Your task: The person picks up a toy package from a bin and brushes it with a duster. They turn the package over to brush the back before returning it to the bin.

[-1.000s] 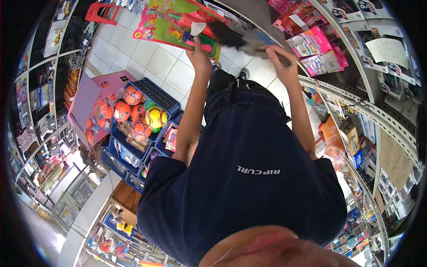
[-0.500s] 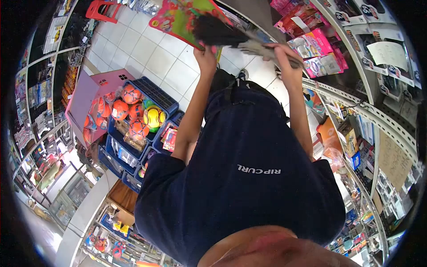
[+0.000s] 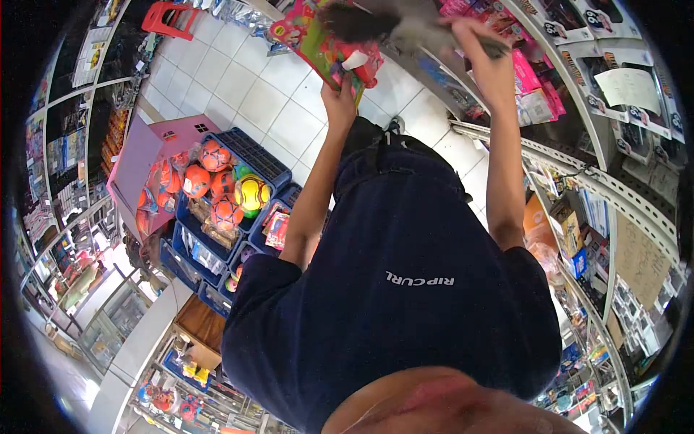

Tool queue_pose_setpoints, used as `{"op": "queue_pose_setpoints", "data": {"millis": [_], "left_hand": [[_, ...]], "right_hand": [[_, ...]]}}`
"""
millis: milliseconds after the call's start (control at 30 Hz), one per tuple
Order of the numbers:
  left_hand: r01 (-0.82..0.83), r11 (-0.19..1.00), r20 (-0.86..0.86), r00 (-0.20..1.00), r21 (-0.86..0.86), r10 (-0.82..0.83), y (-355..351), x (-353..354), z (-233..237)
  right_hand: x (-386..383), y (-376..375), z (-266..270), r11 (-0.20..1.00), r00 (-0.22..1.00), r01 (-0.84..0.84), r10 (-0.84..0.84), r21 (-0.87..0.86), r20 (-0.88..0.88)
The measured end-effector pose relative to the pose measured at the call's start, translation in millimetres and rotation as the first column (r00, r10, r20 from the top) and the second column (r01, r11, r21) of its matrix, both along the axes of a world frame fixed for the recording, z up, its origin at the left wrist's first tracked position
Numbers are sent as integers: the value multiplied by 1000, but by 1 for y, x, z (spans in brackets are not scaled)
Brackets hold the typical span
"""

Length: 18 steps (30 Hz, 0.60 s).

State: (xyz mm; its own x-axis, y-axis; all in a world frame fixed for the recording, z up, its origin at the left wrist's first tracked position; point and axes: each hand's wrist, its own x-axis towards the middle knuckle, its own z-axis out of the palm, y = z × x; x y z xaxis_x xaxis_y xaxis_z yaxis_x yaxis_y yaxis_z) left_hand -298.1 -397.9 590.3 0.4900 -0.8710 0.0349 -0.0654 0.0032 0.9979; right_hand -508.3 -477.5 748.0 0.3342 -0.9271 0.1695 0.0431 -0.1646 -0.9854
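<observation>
My left hand (image 3: 340, 101) grips the lower edge of a colourful toy package (image 3: 325, 50), green and red with pink parts, held up at the top centre. My right hand (image 3: 481, 54) is closed round the handle of a feather duster (image 3: 419, 35), whose grey and black feathers are blurred by motion. The duster's dark end (image 3: 358, 23) is over or just beside the upper part of the package; whether they touch I cannot tell.
Shelves with pink packages (image 3: 531, 76) stand at the right. Blue crates (image 3: 249, 155) with bagged orange balls (image 3: 215, 154) and a pink toy house (image 3: 148, 141) are at the left. A red stool (image 3: 168, 19) stands on the tiled floor (image 3: 253, 101) at the upper left.
My right hand has moved up with the duster, whose feathers are now higher. The package has shifted slightly right and shows more of its front. My left hand has moved a little down and right.
</observation>
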Motion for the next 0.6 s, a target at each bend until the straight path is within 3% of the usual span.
{"op": "queue_pose_setpoints", "data": {"millis": [67,100,133,200,233,267,333,367,433,467,533,567,600], "left_hand": [[30,996,4,1000,-87,-29,-2,-3,2],[67,997,45,997,-35,-66,-1,-1,-1],[59,997,45,997,-43,-57,-2,1,-13],[119,993,67,990,25,-120,2,4,-32],[52,996,-153,986,-71,-63,-2,-8,-9],[49,996,-155,986,-71,-59,1,-10,-3],[64,998,-187,981,24,-58,4,-9,1],[43,999,-181,982,-24,-47,4,-7,-5],[2,1000,-173,985,20,2,11,1,-13],[-30,998,-160,986,48,37,11,5,-17],[-80,996,-184,979,34,85,15,9,-14],[-106,994,-235,966,33,110,19,10,-14],[-139,990,-288,947,32,142,23,11,-12]], "right_hand": [[-3,-22,-12,917,924,206,-298,-342,-241],[-3,-19,2,998,992,63,-62,4,-106],[-1,-19,5,998,993,55,-55,-4,-106],[1,-15,7,983,990,-102,115,151,-76],[10,-20,-9,1000,1000,20,-21,-12,-18],[7,-23,-19,1000,1000,17,-17,-13,-20],[4,-27,-21,974,955,156,-192,-165,-227],[5,-28,-23,975,958,142,-179,-172,-226],[8,-12,-15,996,988,-81,87,47,-129],[9,-14,-19,994,986,-95,100,46,-134],[14,-17,-31,986,953,145,-162,-84,-257],[12,-16,-35,989,954,124,-140,-79,-266],[12,-12,-32,992,987,-1,21,128,-160]]}}
